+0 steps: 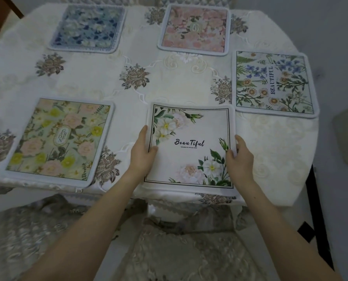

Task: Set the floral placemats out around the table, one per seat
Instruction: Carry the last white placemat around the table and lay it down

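While gripping both side edges, I'm holding white "Beautiful" placemat at table's near edge.
L hand & R hand pinching it; 4 other mats lying flat around.

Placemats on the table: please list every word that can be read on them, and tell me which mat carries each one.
"Beautiful", in script: white placemat held by both hands.
Small line under it: too small to read.
"BEAUTIFUL", set sideways: wildflower placemat at the right.
"GARDEN" and "GREEN", in an oval label: yellow and pink placemat at the left.
Emblem on the pink placemat: too blurred to read.
Blue placemat: no text visible.
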### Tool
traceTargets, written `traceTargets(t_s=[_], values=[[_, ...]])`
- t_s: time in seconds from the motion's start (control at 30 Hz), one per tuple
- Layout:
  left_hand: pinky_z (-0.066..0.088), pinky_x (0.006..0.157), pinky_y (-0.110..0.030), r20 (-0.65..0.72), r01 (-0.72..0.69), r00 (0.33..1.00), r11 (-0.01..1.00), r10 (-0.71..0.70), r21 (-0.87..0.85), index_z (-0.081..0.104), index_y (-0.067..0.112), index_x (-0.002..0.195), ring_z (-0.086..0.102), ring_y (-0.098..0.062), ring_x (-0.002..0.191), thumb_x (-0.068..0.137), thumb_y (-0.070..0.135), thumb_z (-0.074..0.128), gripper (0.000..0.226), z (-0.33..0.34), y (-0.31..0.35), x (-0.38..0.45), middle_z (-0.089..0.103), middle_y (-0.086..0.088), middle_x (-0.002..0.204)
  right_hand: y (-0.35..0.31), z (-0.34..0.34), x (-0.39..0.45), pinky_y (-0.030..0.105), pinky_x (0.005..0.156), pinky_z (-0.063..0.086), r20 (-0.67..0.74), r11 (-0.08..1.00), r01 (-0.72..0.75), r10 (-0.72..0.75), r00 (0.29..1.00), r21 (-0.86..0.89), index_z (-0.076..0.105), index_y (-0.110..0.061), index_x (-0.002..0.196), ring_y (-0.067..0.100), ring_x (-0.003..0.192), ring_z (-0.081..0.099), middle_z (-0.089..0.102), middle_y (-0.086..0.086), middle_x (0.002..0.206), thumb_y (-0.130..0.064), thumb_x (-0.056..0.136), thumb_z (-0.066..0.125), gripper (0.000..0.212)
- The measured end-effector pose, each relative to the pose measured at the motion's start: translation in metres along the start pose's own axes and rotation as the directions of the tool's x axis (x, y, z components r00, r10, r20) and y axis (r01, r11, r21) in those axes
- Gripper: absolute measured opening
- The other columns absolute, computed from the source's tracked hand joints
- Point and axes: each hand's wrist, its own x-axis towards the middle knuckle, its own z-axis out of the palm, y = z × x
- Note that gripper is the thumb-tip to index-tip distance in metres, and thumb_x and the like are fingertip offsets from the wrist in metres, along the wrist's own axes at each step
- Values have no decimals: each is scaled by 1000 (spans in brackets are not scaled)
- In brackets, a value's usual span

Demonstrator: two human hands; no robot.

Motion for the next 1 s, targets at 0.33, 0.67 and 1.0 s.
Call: traceTargets(t_s=[0.33, 0.67, 1.0], values=[[24, 108, -46, -17, -143, 983, 828, 181, 541, 30, 11, 143, 24, -39, 132, 89, 32, 57, 64, 1, -4, 3, 29, -24, 145, 4, 0, 2, 43, 96, 38, 7, 853, 225, -251, 968, -471, 50, 0, 126, 37, 118, 40, 48, 24, 131, -11, 88, 53, 39], [-7, 118, -37, 260, -404, 914, 654, 311, 639, 2, 32, 149, -11, -18, 146, 93, 59, 10, 63, 37, -12, -11, -1, -3, 160, 7, 33, -9, 46, 119, 7, 355, 683, 473, -319, 879, -557, 19, -30, 149, 22, 147, 6, 17, 0, 159, -42, 97, 23, 53], [-4, 119, -40, 231, -410, 908, 627, 349, 663, 4, 31, 150, -7, -20, 147, 97, 54, 18, 60, 41, -20, -20, 2, -4, 160, 13, 34, -14, 46, 119, 9, 337, 668, 472, -332, 881, -576, 18, -31, 149, 23, 147, 10, 19, -1, 158, -41, 97, 22, 53]])
